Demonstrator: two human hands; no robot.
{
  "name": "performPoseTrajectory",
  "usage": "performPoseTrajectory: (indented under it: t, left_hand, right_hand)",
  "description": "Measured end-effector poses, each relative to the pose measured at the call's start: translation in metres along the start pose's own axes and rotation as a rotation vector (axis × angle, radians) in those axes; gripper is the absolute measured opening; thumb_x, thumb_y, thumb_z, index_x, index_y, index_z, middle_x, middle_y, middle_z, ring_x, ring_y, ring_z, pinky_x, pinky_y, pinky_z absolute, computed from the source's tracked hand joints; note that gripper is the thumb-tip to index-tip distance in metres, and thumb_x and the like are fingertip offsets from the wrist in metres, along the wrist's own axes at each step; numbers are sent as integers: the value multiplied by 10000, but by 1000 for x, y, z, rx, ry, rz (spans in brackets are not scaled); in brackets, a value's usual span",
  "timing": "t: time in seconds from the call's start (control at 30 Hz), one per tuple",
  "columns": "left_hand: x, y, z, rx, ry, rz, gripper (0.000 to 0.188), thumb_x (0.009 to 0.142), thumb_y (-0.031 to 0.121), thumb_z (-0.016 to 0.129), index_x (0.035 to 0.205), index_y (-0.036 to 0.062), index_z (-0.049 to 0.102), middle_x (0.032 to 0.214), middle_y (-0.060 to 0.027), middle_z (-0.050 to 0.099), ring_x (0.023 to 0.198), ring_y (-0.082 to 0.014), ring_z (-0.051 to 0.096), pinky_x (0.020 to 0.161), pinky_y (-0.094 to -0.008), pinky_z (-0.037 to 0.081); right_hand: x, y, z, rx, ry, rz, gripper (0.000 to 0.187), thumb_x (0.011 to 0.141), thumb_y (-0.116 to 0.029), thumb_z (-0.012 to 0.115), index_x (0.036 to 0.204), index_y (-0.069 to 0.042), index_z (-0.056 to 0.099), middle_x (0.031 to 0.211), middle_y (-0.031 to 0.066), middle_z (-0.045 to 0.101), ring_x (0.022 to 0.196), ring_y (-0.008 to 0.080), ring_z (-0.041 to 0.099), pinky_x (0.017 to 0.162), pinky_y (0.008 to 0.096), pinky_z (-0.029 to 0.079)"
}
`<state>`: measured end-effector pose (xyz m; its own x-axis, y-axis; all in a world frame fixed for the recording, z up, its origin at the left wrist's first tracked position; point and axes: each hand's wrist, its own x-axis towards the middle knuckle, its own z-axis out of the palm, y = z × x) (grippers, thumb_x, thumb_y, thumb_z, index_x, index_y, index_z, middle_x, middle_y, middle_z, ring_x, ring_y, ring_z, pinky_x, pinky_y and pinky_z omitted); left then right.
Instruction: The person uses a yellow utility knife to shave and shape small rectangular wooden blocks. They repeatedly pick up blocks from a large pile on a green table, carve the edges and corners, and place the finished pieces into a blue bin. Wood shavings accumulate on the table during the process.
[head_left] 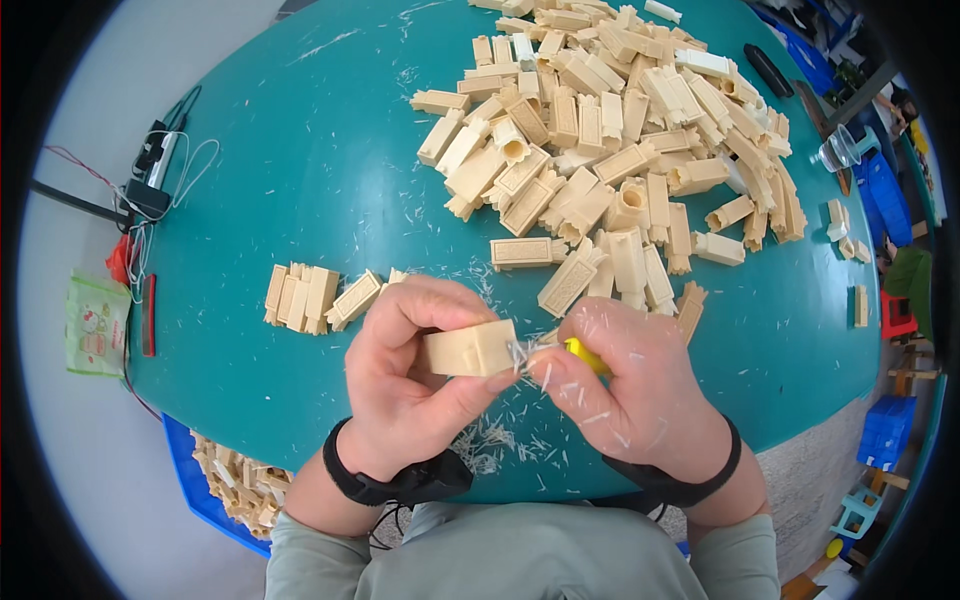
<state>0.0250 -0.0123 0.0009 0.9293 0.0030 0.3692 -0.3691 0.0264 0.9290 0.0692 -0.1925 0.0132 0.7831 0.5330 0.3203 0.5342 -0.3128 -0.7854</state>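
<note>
My left hand point(415, 365) is closed around a beige rectangular plastic piece point(468, 350), its square end turned toward my right hand. My right hand point(625, 375) grips a small tool with a yellow handle point(588, 355); its working end meets the edge of the piece and is mostly hidden by my fingers and shavings. Pale shavings cling to my right fingers and the back of that hand. More shavings point(490, 445) lie on the green table point(300, 190) below my hands. Several similar beige pieces point(302, 298) stand in a group to the left.
A large heap of beige carved pieces point(600, 130) covers the far right of the table. A blue crate point(205, 500) full of pieces sits beyond the lower left edge. A power strip point(160, 160) with cables lies at the left edge, and a clear cup point(840, 150) at the far right.
</note>
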Motion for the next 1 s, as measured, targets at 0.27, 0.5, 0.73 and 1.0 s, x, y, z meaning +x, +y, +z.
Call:
performPoseTrajectory:
  t: [0.27,0.5,0.73,1.0]
  left_hand:
    - [0,1,-5,-197,-142,-7,336,702,-13,702,987,10,525,952,-112,558,862,-171,554,725,-274,452]
    - [1,7,-8,-142,-113,-3,353,687,-18,710,986,3,524,959,-112,552,842,-160,556,721,-270,455]
    - [1,6,-7,-100,-110,10,338,682,-31,700,970,2,527,946,-111,554,825,-157,555,703,-263,454]
    - [0,7,-4,-183,-88,-81,322,695,1,717,960,7,534,942,-107,559,819,-158,556,702,-270,453]
  right_hand:
    - [4,-5,-13,165,-36,168,345,827,-327,614,679,-32,509,576,113,466,493,278,476,449,344,362]
    - [2,-12,-14,90,-95,20,330,801,-294,648,657,-38,498,561,98,434,481,265,461,428,333,337]
    - [2,-8,-11,46,-100,-26,326,788,-297,663,666,-43,499,559,87,440,472,256,461,417,329,336]
    - [4,-2,-10,-19,-55,-72,320,798,-308,648,684,-46,506,563,88,462,475,261,479,413,335,347]
